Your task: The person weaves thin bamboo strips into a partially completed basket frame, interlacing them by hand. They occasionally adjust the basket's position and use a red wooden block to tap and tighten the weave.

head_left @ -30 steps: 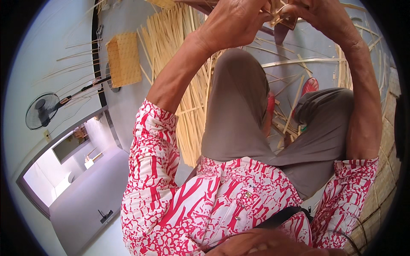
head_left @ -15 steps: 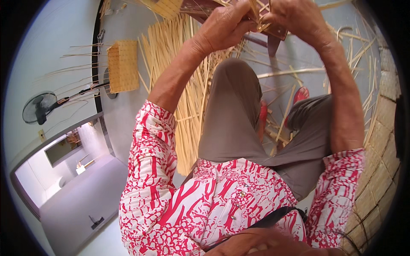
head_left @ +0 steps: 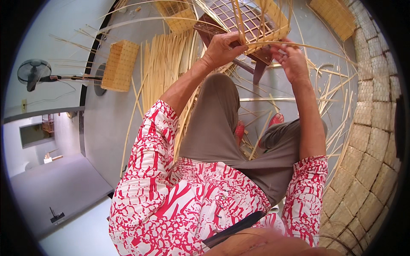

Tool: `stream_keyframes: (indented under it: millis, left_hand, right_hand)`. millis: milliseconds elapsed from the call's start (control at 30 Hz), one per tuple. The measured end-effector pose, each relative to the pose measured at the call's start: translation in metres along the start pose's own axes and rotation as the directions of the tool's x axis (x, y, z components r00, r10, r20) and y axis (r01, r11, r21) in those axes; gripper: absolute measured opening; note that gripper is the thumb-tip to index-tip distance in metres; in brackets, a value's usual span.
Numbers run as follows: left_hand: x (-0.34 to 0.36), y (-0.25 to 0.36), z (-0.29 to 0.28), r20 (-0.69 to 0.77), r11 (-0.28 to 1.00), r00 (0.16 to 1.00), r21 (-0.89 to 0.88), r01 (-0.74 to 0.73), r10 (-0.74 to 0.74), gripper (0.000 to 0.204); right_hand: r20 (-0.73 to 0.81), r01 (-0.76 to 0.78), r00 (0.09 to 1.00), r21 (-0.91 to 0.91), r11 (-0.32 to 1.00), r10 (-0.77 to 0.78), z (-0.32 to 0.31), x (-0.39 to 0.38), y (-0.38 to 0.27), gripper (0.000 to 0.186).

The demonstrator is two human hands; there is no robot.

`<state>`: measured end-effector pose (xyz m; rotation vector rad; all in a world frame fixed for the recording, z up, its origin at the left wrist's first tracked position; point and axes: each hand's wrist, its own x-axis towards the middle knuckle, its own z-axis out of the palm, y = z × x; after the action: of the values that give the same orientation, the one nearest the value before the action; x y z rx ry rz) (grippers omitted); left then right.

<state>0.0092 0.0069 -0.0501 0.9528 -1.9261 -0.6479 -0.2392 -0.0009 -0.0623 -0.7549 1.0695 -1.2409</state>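
Observation:
A partly woven bamboo basket (head_left: pixel 279 20) with an open lattice and upright loose strips rests on a dark red-brown wooden stool (head_left: pixel 208 26). My left hand (head_left: pixel 223 50) is closed at the basket's near left corner, pinching a long, pale bamboo strip (head_left: pixel 314 45) against it. From there the strip runs along the near side and bends far out to the right. Just below that strip, my right hand (head_left: pixel 294 63) is raised by the basket's near right corner, fingers loosely apart. Its fingertips partly pass behind the strip and look slightly blurred.
Long bamboo strips (head_left: pixel 160 70) lie in a thick layer left of my knee, with loose ones scattered on the right. Other woven baskets stand at left (head_left: pixel 121 66), top (head_left: pixel 178 19) and top right (head_left: pixel 335 17). A fan (head_left: pixel 34 72) and a stacked woven wall (head_left: pixel 363 132) flank the area.
More of the basket and stool has come into view. My right hand has come away from my left, toward the basket's right corner, and its fingers have loosened. A long strip now stretches across the near side.

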Motion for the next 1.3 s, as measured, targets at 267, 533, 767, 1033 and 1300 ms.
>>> stream_keyframes:
  millis: [267, 533, 767, 1033, 1300]
  left_hand:
    - [-0.008, 0.005, 0.006, -0.056, 0.995, 0.994, 0.056, -0.087, 0.090, 0.020]
    - [-0.004, 0.008, 0.004, -0.071, 0.985, 0.990, 0.131, -0.113, 0.123, 0.026]
    - [-0.010, 0.000, 0.005, -0.077, 0.993, 0.992, 0.071, -0.099, 0.104, 0.018]
    - [-0.009, -0.001, 0.006, -0.089, 0.995, 0.993, 0.067, -0.076, 0.081, 0.017]
    - [-0.015, -0.002, 0.007, -0.146, 0.990, 0.983, 0.102, -0.098, 0.112, 0.014]
  right_hand:
    - [0.402, -0.310, 0.913, 0.586, 0.748, 0.064, -0.027, 0.032, -0.010, 0.018]
    - [0.621, 0.328, 0.768, -0.170, 0.929, -0.157, 0.054, -0.042, -0.050, 0.043]
    - [0.509, 0.437, 0.814, -0.219, 0.872, -0.280, 0.053, -0.039, -0.033, 0.019]
    - [0.195, 0.444, 0.894, -0.264, 0.856, -0.403, 0.067, -0.040, -0.038, 0.015]
    - [-0.008, 0.493, 0.864, -0.189, 0.849, -0.503, 0.041, -0.023, -0.034, 0.019]
